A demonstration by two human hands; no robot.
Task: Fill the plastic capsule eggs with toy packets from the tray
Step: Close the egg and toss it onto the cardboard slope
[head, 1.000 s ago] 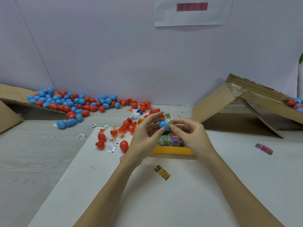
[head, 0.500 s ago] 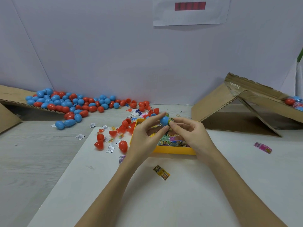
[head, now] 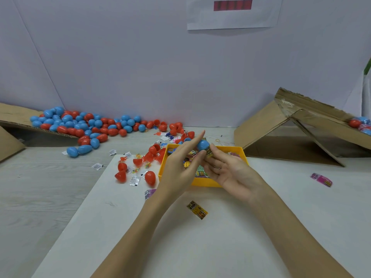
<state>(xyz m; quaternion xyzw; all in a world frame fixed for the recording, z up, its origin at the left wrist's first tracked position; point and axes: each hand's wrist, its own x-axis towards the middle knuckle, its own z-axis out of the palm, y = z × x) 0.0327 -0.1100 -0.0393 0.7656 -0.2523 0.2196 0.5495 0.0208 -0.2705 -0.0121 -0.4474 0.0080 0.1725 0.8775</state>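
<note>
head | my left hand (head: pixel 180 167) is pinching the blue capsule half (head: pixel 203 145) between thumb and straightened fingers, above the yellow tray (head: pixel 202 182) | my right hand (head: pixel 230 171) is lying palm-up, fingers relaxed, fingertips seemingly pressing a yellow toy packet (head: pixel 208 152) against the half | another packet (head: pixel 197 209) is lying on the white board (head: pixel 200 247) near me
</note>
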